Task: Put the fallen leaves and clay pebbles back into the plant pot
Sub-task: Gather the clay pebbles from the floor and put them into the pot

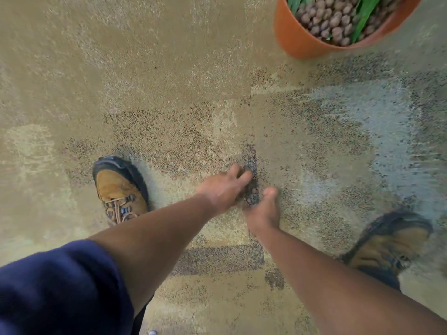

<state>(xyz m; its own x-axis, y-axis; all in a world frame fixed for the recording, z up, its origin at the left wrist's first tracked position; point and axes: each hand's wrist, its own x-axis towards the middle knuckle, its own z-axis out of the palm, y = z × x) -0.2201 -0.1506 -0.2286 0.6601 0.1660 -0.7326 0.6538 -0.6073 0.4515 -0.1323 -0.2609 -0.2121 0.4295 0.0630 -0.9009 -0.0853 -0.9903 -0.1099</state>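
Head view, looking down at a speckled carpet. The plant pot, orange, is cut off by the top edge at the upper right; only part of its rim and wall shows. Inside it lie brown clay pebbles among green leaves, whose tips run out of the frame. The whole picture is softened by motion blur, most of all at the right.

At centre, a small dark heap of fallen pebbles lies on the carpet, well apart from the pot, partly hidden between the two hands. The left hand reaches in from the left, fingers extended and slightly spread, their tips at the heap. The right hand sits just beside it, cupped edge-on to the camera; whether it has hold of any pebbles cannot be told.

A tan shoe stands at left centre; a second shoe, heavily blurred, at lower right. A dark blue sleeve fills the lower left corner.
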